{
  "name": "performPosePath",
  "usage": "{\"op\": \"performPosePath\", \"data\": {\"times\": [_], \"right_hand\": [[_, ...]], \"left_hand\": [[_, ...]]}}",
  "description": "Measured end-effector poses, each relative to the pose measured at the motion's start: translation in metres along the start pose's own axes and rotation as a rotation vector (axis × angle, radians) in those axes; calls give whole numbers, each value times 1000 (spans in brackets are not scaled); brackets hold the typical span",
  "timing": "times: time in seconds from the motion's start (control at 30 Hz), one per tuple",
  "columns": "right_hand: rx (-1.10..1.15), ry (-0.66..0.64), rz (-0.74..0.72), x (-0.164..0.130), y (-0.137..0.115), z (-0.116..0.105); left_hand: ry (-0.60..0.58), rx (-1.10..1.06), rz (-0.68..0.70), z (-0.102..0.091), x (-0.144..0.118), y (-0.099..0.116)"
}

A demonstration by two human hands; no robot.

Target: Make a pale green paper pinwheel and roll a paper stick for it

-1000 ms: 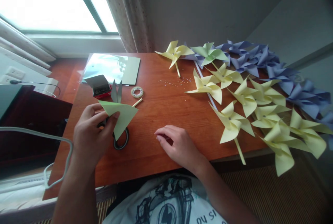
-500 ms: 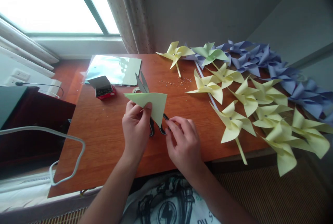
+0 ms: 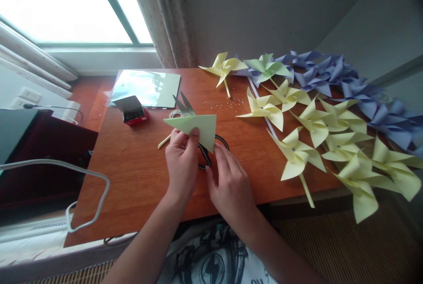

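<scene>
My left hand [image 3: 182,160] pinches a folded piece of pale green paper [image 3: 205,126], thumb on top and fingers underneath. The paper is a pointed, roughly triangular shape with its tip to the left. My right hand [image 3: 231,180] is at the paper's lower right corner, fingertips close to or touching it, thumb spread away. Behind and below the paper lie scissors with black handles [image 3: 226,138], their blades [image 3: 187,104] apart and pointing away from me. The middle of the scissors is hidden by the paper.
A tape roll [image 3: 175,114], a pale stick [image 3: 164,141] and an open red box [image 3: 136,119] lie left of centre. Further back is a glossy paper pack [image 3: 145,88]. Yellow pinwheels [image 3: 294,154] and purple pinwheels [image 3: 346,83] crowd the right side. A white cable [image 3: 105,187] hangs left.
My left hand and the paper have shifted slightly right and turned a little. My right hand's fingers have moved from beside the scissors handle to the paper's corner. The scissors look rotated slightly.
</scene>
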State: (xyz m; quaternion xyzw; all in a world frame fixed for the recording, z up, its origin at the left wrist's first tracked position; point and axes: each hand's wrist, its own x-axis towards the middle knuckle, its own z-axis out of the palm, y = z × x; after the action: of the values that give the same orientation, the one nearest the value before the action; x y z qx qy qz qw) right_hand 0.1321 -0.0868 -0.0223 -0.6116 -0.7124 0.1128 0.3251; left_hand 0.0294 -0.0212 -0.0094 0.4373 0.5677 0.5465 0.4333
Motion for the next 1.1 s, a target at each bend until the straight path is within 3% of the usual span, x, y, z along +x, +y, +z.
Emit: {"op": "performPosePath", "data": {"times": [0.1,0.27,0.4,0.57,0.73,1.1], "right_hand": [[-40,-31,63,7,6,4],[-48,-59,232,25,21,1],[210,-75,351,32,40,-13],[667,-140,535,26,57,-27],[897,-226,569,22,57,-37],[1021,-350,559,23,53,-40]], "left_hand": [[24,-46,58,10,-6,2],[-49,-205,29,18,-10,8],[-95,-359,31,6,2,18],[-60,-275,139,-14,24,19],[-113,-221,67,-18,27,8],[-88,-217,26,-16,19,11]]}}
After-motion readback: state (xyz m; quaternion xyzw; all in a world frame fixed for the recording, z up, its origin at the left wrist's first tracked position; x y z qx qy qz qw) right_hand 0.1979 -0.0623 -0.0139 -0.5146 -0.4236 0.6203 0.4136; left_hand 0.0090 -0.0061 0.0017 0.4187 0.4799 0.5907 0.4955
